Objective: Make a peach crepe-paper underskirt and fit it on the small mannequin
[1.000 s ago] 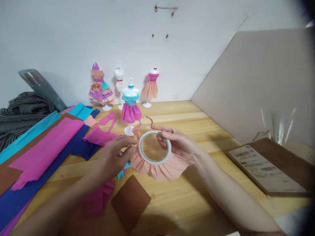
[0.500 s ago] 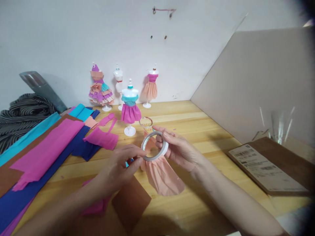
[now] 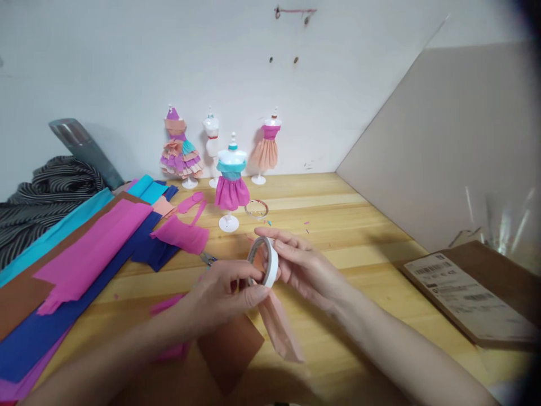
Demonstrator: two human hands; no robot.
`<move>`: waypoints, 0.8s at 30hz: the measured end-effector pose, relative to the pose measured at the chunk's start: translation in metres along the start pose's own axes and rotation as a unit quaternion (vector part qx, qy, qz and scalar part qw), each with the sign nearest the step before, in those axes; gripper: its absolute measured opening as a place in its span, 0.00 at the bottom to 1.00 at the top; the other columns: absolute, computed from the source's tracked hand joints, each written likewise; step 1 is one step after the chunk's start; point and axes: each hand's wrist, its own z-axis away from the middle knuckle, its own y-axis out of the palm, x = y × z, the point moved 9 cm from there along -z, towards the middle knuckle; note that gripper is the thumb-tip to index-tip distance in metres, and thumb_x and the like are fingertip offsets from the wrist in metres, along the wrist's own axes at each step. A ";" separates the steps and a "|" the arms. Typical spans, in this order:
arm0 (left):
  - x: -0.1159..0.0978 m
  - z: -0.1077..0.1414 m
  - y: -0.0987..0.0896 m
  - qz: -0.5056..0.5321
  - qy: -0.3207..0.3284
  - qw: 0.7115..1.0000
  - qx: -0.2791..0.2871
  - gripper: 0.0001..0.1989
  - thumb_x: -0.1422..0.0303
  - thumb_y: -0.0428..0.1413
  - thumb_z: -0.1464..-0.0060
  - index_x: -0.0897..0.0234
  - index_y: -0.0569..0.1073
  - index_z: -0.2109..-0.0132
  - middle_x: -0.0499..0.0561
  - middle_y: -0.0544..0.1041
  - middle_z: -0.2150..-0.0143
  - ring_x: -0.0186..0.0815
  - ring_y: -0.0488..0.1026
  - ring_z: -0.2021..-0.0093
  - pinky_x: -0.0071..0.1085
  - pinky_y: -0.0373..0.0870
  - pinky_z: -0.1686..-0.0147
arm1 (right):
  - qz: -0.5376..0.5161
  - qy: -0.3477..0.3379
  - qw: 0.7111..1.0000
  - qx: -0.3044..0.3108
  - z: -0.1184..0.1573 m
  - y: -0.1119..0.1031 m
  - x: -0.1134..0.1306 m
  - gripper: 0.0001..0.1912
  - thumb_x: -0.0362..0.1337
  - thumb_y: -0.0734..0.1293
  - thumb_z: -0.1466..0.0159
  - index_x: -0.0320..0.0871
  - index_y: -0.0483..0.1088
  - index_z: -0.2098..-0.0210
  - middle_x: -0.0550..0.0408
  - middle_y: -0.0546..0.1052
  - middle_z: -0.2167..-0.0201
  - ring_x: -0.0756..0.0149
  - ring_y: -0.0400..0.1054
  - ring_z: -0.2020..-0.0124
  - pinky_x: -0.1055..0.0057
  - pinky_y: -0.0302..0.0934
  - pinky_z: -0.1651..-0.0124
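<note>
A narrow roll of white tape is held up between my two hands, turned partly edge-on. My left hand pinches its lower rim, the thumb on the outer face and fingers reaching into the ring. On the other side, my right hand grips the roll with thumb and fingers. Peach crepe paper hangs below the roll; its upper end is partly hidden by the hands, and I cannot tell whether it sticks to the tape. Under it lies a brown paper square on the wooden table.
A small dress form in a teal and pink dress stands ahead, with several more near the wall. Coloured crepe paper strips cover the left side. A thin ring lies behind my hands; a labelled cardboard box is at right.
The tape roll has turned from facing me to nearly edge-on. My left hand has closed further round its lower rim. The hanging peach paper now shows narrower. The view has shifted slightly left.
</note>
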 end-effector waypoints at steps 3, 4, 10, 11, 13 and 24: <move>-0.008 0.002 0.010 -0.009 0.002 0.999 0.037 0.09 0.69 0.52 0.45 0.65 0.68 0.74 0.43 0.61 0.78 0.28 0.57 0.75 0.26 0.52 0.75 | 0.000 -0.007 1.000 0.006 0.002 0.004 0.002 0.18 0.39 0.74 0.48 0.44 0.76 0.58 0.57 0.74 0.73 0.74 0.65 0.76 0.77 0.65 0.73; -0.014 0.004 0.012 -0.030 0.022 0.999 0.038 0.08 0.70 0.52 0.46 0.65 0.67 0.74 0.43 0.62 0.77 0.28 0.59 0.75 0.26 0.54 0.74 | -0.003 -0.009 1.000 0.012 0.004 0.006 0.003 0.17 0.39 0.74 0.48 0.44 0.76 0.59 0.58 0.73 0.74 0.73 0.66 0.76 0.77 0.64 0.73; -0.053 0.029 0.031 -0.282 0.213 0.935 -0.028 0.07 0.72 0.50 0.42 0.63 0.67 0.69 0.50 0.73 0.73 0.35 0.66 0.72 0.32 0.60 0.71 | 0.065 -0.028 0.994 0.085 0.019 0.021 0.014 0.11 0.41 0.72 0.47 0.45 0.76 0.64 0.57 0.71 0.80 0.70 0.64 0.80 0.73 0.60 0.78; -0.055 0.032 0.033 -0.308 0.226 0.924 -0.032 0.06 0.72 0.50 0.43 0.62 0.67 0.69 0.51 0.73 0.73 0.35 0.65 0.73 0.33 0.60 0.72 | 0.089 -0.034 0.990 0.099 0.020 0.023 0.015 0.12 0.43 0.71 0.46 0.46 0.75 0.63 0.57 0.72 0.79 0.69 0.64 0.81 0.73 0.59 0.79; -0.058 0.035 0.032 -0.330 0.241 0.912 -0.043 0.07 0.74 0.50 0.45 0.62 0.66 0.71 0.50 0.72 0.75 0.35 0.63 0.75 0.34 0.58 0.74 | 0.166 -0.054 0.979 0.106 0.022 0.022 0.017 0.15 0.46 0.69 0.42 0.47 0.74 0.58 0.57 0.71 0.80 0.69 0.64 0.81 0.72 0.59 0.79; -0.028 0.013 -0.018 -0.129 0.067 0.983 -0.115 0.15 0.73 0.51 0.46 0.65 0.59 0.79 0.42 0.57 0.81 0.26 0.56 0.78 0.27 0.50 0.77 | 0.587 -0.498 0.636 0.048 0.081 0.061 0.070 0.17 0.24 0.65 0.40 0.48 0.71 0.56 0.55 0.74 0.74 0.68 0.68 0.75 0.70 0.63 0.73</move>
